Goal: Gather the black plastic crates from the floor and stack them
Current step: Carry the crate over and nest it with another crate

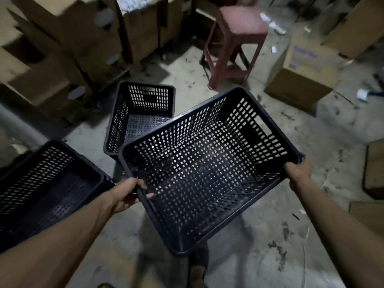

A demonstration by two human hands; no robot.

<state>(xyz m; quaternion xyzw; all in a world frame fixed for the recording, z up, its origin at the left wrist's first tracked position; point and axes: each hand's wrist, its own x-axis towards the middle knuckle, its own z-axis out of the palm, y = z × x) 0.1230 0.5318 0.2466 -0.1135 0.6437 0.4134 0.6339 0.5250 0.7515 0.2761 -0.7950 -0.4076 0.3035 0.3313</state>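
Note:
I hold a black perforated plastic crate (205, 175) in the air above the floor, tilted, its open top facing me. My left hand (126, 194) grips its near-left rim and my right hand (299, 171) grips its right rim. A second black crate (143, 113) stands upright on the floor behind it, partly hidden by the held one. A third black crate (45, 190) sits at the left, partly behind my left forearm.
Stacked cardboard boxes (68, 44) line the back left. A red plastic stool (236, 44) stands at the back centre. More cardboard boxes (305, 65) stand at the back right and along the right edge. The concrete floor (270, 235) is dusty with scattered scraps.

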